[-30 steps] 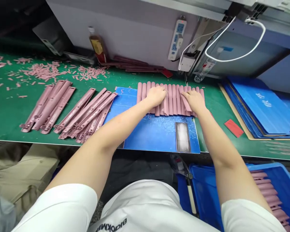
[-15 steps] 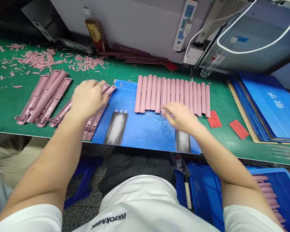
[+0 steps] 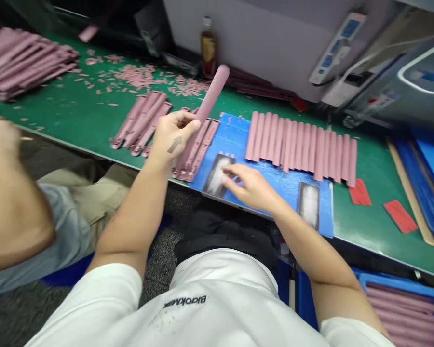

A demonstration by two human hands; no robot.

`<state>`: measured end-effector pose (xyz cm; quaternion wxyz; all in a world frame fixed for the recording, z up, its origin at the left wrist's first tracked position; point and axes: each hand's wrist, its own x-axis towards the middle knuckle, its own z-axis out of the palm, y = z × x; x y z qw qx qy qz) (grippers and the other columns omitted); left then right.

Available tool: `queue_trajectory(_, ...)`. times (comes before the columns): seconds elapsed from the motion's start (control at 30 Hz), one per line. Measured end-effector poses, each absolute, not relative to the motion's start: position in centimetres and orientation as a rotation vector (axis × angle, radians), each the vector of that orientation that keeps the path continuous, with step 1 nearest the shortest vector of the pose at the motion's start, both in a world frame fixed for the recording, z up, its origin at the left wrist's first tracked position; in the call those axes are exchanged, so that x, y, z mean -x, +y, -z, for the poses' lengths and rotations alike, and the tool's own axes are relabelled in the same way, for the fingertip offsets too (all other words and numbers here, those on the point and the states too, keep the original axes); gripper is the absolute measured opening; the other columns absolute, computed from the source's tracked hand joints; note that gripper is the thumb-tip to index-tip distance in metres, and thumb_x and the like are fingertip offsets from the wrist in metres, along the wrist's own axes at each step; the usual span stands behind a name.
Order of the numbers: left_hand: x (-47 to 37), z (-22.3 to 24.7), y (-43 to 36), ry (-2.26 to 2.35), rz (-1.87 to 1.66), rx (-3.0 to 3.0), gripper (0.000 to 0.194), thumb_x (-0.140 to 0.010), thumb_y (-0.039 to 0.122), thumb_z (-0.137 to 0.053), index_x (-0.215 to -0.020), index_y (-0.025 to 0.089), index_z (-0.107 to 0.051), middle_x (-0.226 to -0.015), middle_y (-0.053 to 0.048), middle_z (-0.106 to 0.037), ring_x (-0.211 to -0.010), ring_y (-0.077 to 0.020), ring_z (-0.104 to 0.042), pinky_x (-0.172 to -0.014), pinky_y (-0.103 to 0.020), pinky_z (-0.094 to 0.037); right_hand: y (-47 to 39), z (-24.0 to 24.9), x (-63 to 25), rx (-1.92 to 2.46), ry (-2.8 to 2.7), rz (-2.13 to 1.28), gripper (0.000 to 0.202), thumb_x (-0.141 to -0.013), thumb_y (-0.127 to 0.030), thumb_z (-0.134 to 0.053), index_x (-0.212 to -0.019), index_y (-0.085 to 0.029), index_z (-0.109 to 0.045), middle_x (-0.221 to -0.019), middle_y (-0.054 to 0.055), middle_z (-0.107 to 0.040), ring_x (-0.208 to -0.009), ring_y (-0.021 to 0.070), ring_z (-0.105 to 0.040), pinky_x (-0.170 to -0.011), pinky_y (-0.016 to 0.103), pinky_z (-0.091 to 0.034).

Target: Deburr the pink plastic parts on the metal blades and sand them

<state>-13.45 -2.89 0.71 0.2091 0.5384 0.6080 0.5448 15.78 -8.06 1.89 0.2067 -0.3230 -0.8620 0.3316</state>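
The left hand [image 3: 173,132] pinches a pink strip [image 3: 212,94] raised at a slant; the right hand [image 3: 249,185], loosely curled, hovers over the blue board [image 3: 275,193]

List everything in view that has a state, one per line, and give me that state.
Left hand: closed on pink piece
Pink piece: raised, tilted
Right hand: open, nothing visible in it
Pink row: laid side by side
Bottle: upright
Power strip: plug inserted
Scraps: scattered
Red cards: flat, apart
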Motion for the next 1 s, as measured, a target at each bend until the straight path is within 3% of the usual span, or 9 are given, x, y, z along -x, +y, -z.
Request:
queue_trajectory(0.1,11.7,-2.3,-4.6,1.454,-1.722,-1.208,0.026,-0.104,0.038,-0.092,-0.102,0.020,-0.073,-0.089,-0.001,-0.074,-0.075,-0.0170,-0.073,-0.064,-0.026,-0.057,-6.5,-0.4,-12.9,0.909,-2.029,-1.116,0.062,-0.108,-0.065,-0.077,-0.154,-0.024,-0.070,-0.146,0.015,-0.081,-0.122,0.0288,-0.081,-0.101,0.043,-0.068)
queue_trajectory(0.17,9.7,-2.5,-5.5,1.366,-1.743,-1.153,0.028,-0.105,0.042,-0.092,-0.104,0.021,-0.073,-0.092,-0.003,-0.076,-0.078,-0.0188,-0.077,-0.063,-0.027,-0.060,-6.2,0.2,-10.2,0.870,-1.901,-1.202,0.073,-0.100,-0.073,-0.083,-0.153,-0.025,-0.067,-0.138,0.013,-0.082,-0.116,0.0286,-0.082,-0.095,0.042,-0.070)
queue_trajectory(0.3,8.7,-1.0,-7.0,1.229,-1.643,-1.205,0.027,-0.110,0.048,-0.083,-0.113,0.021,-0.077,-0.103,-0.008,-0.081,-0.087,-0.0215,-0.081,-0.067,-0.029,-0.065,-6.8,0.1,-7.8,0.919,-1.760,-1.279,0.052,-0.102,-0.070,-0.081,-0.129,-0.028,-0.069,-0.087,-0.001,-0.075,-0.066,0.0198,-0.071,-0.061,0.034,-0.063)
queue_trajectory(0.43,13.4,1.4,-8.4,1.577,-1.574,-1.422,0.029,-0.112,0.041,-0.074,-0.129,0.019,-0.081,-0.118,-0.012,-0.085,-0.102,-0.0241,-0.080,-0.092,-0.035,-0.067,-7.8,-0.7,-11.5,1.066,-1.577,-1.176,0.040,-0.101,-0.059,-0.083,-0.120,-0.028,-0.066,-0.067,-0.009,-0.060,-0.046,0.0149,-0.055,-0.042,0.028,-0.048)
queue_trajectory(0.53,15.6,2.4,-9.2,2.023,-1.266,-1.705,0.026,-0.110,0.030,-0.069,-0.126,0.017,-0.086,-0.128,-0.015,-0.084,-0.118,-0.0308,-0.077,-0.116,-0.046,-0.060,-8.2,-0.5,-14.7,1.215,-1.491,-1.122,0.039,-0.099,-0.055,-0.082,-0.120,-0.028,-0.062,-0.064,-0.011,-0.058,-0.041,0.0154,-0.053,-0.034,0.027,-0.039)
queue_trajectory(0.67,12.1,2.4,-9.2,2.203,-0.610,-2.039,0.036,-0.114,0.034,-0.066,-0.127,0.008,-0.089,-0.134,-0.026,-0.081,-0.135,-0.0433,-0.071,-0.123,-0.057,-0.054,-7.1,0.5,-14.3,1.314,-1.547,-1.153,0.040,-0.098,-0.050,-0.081,-0.125,-0.028,-0.061,-0.074,-0.008,-0.064,-0.044,0.0151,-0.057,-0.035,0.026,-0.040)
queue_trajectory(0.77,8.9,1.8,-9.1,2.257,-0.340,-2.087,0.042,-0.114,0.035,-0.071,-0.135,0.002,-0.086,-0.138,-0.030,-0.078,-0.143,-0.0467,-0.068,-0.122,-0.056,-0.055,-4.1,0.6,-11.3,1.405,-1.685,-1.195,0.054,-0.093,-0.042,-0.082,-0.141,-0.028,-0.060,-0.082,-0.004,-0.069,-0.046,0.0169,-0.057,-0.036,0.029,-0.042)
queue_trajectory(0.87,8.7,1.3,-9.6,2.196,-0.330,-2.093,0.042,-0.118,0.036,-0.067,-0.138,0.006,-0.086,-0.138,-0.026,-0.079,-0.140,-0.0422,-0.072,-0.123,-0.050,-0.056,-1.1,-0.3,-8.8,1.379,-1.727,-1.248,0.048,-0.089,-0.038,-0.084,-0.129,-0.027,-0.061,-0.075,-0.005,-0.066,-0.044,0.0164,-0.053,-0.036,0.029,-0.040)
queue_trajectory(1.0,11.4,1.2,-10.1,2.251,-0.483,-2.005,0.041,-0.121,0.027,-0.055,-0.143,0.008,-0.084,-0.141,-0.024,-0.078,-0.136,-0.0392,-0.073,-0.118,-0.049,-0.057,-0.1,-1.3,-7.9,1.164,-1.711,-1.220,0.034,-0.090,-0.042,-0.082,-0.113,-0.029,-0.060,-0.066,-0.008,-0.060,-0.050,0.0173,-0.061,-0.046,0.027,-0.050)
